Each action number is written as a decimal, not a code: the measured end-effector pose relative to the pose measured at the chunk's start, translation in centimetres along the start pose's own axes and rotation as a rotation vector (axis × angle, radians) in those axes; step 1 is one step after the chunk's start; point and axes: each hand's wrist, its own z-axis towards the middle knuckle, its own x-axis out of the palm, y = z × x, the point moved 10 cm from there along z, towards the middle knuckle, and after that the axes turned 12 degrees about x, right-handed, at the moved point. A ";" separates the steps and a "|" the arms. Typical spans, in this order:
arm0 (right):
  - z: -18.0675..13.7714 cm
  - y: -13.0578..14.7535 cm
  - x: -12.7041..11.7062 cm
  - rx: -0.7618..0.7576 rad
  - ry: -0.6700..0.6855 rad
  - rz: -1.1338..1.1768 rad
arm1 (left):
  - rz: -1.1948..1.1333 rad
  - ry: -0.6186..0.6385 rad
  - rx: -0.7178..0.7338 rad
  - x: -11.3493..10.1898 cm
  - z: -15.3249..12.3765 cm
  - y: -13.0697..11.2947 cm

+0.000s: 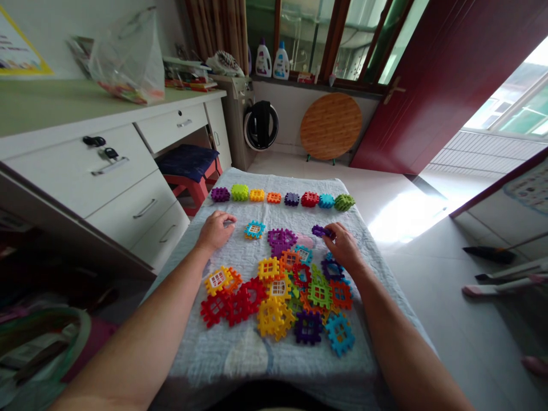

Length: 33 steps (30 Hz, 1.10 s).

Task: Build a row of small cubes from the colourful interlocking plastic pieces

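Note:
My right hand (340,245) pinches a dark purple notched building tile (319,230) above the right side of the cloth. At the left, my left hand (216,232) is curled closed; a small greyish bit shows under its fingers, too blurred to name. Between the hands lies a blue and yellow tile (255,229), with purple tiles (280,240) to its right. Nearer me spreads a loose heap of tiles: red ones (237,305), yellow ones (274,317), green ones (319,292), a dark purple one (308,327) and a blue one (339,334).
Along the far edge of the cloth-covered table (240,348) stands a row of blocks (274,197) in several colours. A white desk (124,165) and a stool (188,162) are at the left. Behind are a washing machine (240,114) and a round wooden board (330,125).

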 end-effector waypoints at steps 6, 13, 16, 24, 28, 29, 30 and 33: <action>-0.5 0.3 0.4 -0.046 0.032 -0.053 | 0.000 -0.009 0.014 0.0 0.0 -0.1; -0.7 0.7 -0.4 -0.069 0.057 -0.043 | -0.038 -0.006 0.002 0.2 -0.1 0.2; -0.4 0.4 -0.1 -0.026 0.046 -0.104 | -0.031 -0.018 0.008 0.1 -0.1 0.2; -0.7 0.9 2.3 -0.037 0.120 -0.210 | -0.033 -0.022 0.022 0.2 -0.1 0.3; -0.5 1.1 1.8 -0.050 0.070 -0.159 | -0.026 -0.029 0.034 0.0 -0.1 0.0; -0.4 1.0 1.3 -0.045 0.040 -0.130 | -0.024 -0.028 0.031 0.0 -0.1 0.0; -0.3 0.8 0.7 -0.032 0.005 -0.098 | -0.021 -0.025 0.025 0.0 -0.1 0.1; -0.2 -0.1 -1.1 0.044 -0.071 -0.043 | -0.015 -0.014 0.014 0.1 -0.1 0.2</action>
